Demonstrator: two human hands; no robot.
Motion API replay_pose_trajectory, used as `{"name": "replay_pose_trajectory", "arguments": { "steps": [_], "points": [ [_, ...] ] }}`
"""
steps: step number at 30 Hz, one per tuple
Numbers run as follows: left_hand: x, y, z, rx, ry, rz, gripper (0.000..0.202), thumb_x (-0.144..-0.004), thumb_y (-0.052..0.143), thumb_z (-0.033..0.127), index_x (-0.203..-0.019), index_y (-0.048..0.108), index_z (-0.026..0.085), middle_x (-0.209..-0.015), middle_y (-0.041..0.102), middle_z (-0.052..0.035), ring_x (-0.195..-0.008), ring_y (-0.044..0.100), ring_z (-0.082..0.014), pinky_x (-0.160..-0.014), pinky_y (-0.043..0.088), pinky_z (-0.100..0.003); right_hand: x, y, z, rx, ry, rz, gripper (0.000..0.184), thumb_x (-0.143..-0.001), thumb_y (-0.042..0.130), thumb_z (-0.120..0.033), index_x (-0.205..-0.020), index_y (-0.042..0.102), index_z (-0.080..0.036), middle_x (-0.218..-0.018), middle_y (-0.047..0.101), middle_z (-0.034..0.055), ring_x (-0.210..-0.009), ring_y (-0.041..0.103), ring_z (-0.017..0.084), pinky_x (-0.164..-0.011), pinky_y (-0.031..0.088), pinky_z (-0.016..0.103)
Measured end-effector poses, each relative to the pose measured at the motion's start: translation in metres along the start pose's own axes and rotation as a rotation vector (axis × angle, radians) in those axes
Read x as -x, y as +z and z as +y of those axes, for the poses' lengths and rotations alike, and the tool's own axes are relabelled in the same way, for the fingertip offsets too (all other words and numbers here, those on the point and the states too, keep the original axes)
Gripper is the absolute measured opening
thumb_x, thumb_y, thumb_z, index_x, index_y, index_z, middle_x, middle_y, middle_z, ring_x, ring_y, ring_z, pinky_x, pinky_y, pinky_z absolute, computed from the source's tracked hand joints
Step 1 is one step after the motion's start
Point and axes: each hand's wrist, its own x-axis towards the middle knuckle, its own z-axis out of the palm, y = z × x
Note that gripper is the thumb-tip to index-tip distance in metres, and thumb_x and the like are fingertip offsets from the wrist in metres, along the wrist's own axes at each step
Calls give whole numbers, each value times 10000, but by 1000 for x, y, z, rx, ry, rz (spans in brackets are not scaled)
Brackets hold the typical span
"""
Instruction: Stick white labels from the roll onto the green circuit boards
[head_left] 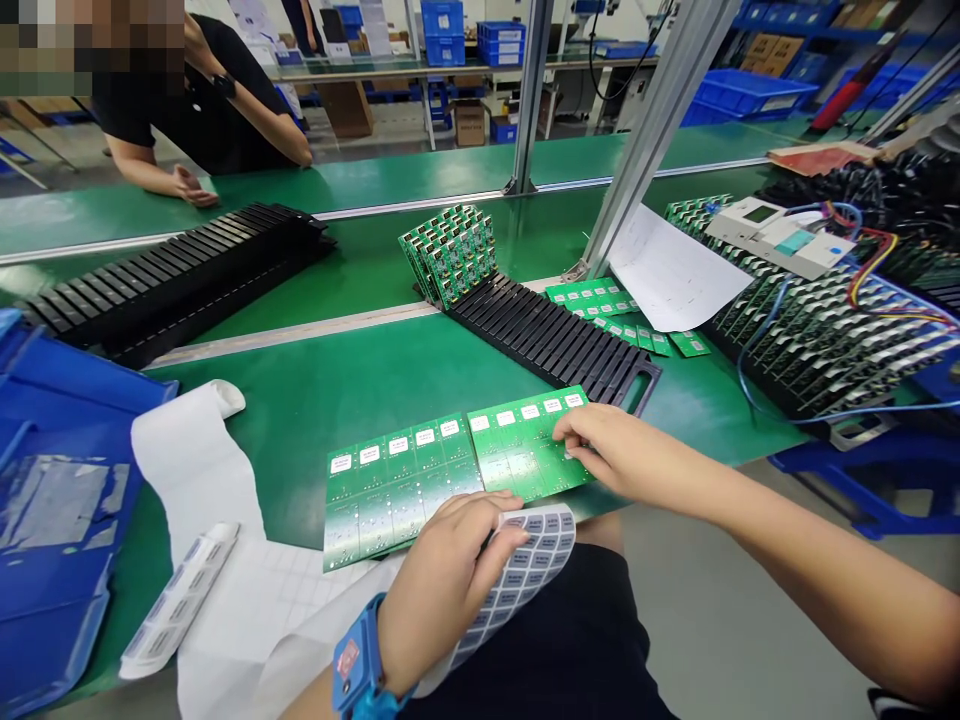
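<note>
Floppy label sheet (529, 575) pinched in left hand (442, 590) around 6 o'clock, right hand (622, 450) open on stiff PCB panel (517, 460), edges safest.

- Head-worn camera, looking forward and down from above the near edge of the green-topped workbench (390, 380).
- Close above the bare left hand (442, 590) and right hand (607, 450).
- Wide view, reaching across the bench to distant blue plastic crates (446, 30).

Beyond the green workbench (375, 180), blue plastic crates (444, 35) sit on metal shelving (450, 68), cardboard boxes (471, 122) stand beneath, and grey floor (739, 590) runs alongside.
</note>
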Motion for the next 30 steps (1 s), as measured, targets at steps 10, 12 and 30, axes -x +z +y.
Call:
{"name": "replay_pose_trajectory", "arguments": {
  "steps": [10, 12, 30],
  "points": [
    [7, -1, -2, 183, -31, 176, 138, -901, 451, 235, -822, 559, 203, -977, 674, -26, -976, 605, -150, -832, 466, -258, 23, 18, -51, -341, -2, 242, 256, -808, 599, -234, -1055, 530, -222, -1041, 558, 59, -981, 539, 185, -832, 464, 336],
    [10, -3, -4, 204, -9, 208, 143, -894, 463, 223, -810, 577, 201, -947, 684, -25, -957, 612, -153, -827, 467, -259, 18, 18, -63, -502, 78, 139, 157, -782, 636, -282, -918, 586, -223, -865, 588, 11, -810, 572, 147, -711, 477, 283],
    [13, -1, -5, 487, -246, 355, 89, -797, 620, 251, -812, 705, 232, -805, 722, 18, -742, 652, -120, -666, 494, -178, 11, 23, -68, -558, 108, 131, 343, -789, 634, -287, -1120, 555, -246, -866, 611, 7, -789, 568, 136, -745, 471, 296]
  ]
}}
